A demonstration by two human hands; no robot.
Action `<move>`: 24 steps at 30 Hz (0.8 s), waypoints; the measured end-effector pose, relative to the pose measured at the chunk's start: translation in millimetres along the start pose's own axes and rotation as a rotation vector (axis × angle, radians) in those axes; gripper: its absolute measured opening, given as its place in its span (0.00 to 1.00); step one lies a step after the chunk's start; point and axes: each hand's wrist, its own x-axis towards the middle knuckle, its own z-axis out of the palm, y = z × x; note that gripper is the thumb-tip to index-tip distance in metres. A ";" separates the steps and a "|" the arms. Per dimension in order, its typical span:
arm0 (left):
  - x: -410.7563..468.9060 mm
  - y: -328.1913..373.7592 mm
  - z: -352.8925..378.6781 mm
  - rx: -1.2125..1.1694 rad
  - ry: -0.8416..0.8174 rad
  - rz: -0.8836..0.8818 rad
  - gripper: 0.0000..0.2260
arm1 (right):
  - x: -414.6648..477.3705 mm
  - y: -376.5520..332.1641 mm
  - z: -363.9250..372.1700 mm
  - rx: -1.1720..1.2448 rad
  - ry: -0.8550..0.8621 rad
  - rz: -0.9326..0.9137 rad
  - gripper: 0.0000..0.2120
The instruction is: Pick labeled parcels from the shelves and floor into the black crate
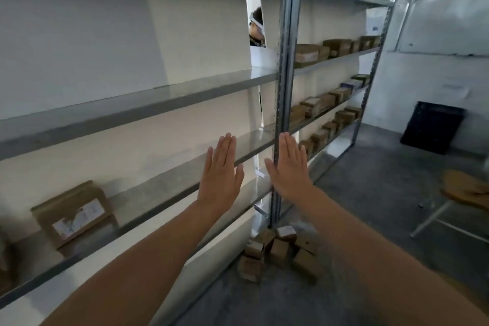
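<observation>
Labeled parcels sit in three places around the grey metal shelving (284,82): rows of brown boxes (324,103) on its right-hand bays, one larger parcel (71,213) on a low shelf at its left end, and a loose pile (280,251) on the floor at the foot of its central upright. The black crate (432,127) leans against the white wall beyond the shelving's far end. Both arms reach toward the shelving, left hand (221,172) and right hand (289,167) flat, fingers straight and together, empty, either side of the upright.

Glossy grey metal shelves (164,99), matt brown cardboard parcels (72,213), rough concrete floor (370,193)
</observation>
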 end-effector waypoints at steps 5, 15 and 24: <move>21.2 0.9 22.8 -0.098 -0.039 0.086 0.27 | 9.4 16.2 -3.8 -0.100 -0.017 0.078 0.34; 45.0 -34.4 55.2 -0.242 -0.092 0.186 0.27 | 24.3 10.3 31.2 -0.164 -0.067 0.245 0.35; 36.1 -60.7 98.3 -0.291 -0.195 0.200 0.27 | 23.1 -3.4 78.0 -0.198 -0.135 0.228 0.35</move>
